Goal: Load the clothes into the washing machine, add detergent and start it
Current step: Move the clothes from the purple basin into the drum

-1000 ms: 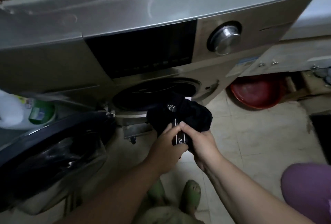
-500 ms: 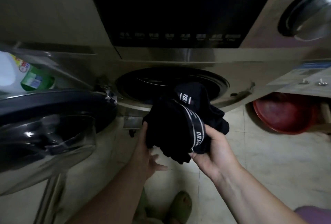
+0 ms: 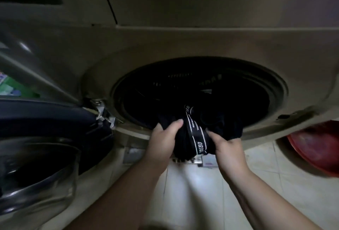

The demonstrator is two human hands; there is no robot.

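Both hands grip a bundle of black clothes (image 3: 218, 128) at the lower rim of the washing machine (image 3: 183, 33) drum opening: left hand (image 3: 163, 140) and right hand (image 3: 226, 149), fingers curled into the fabric. Door (image 3: 45, 156) stands open at left.

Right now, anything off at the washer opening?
Nothing damaged or spilled. The bundled black garment with the white-lettered band straddles the lower lip of the round drum opening, half in, gripped by the left hand and right hand. The glass porthole door hangs open at left, as expected.
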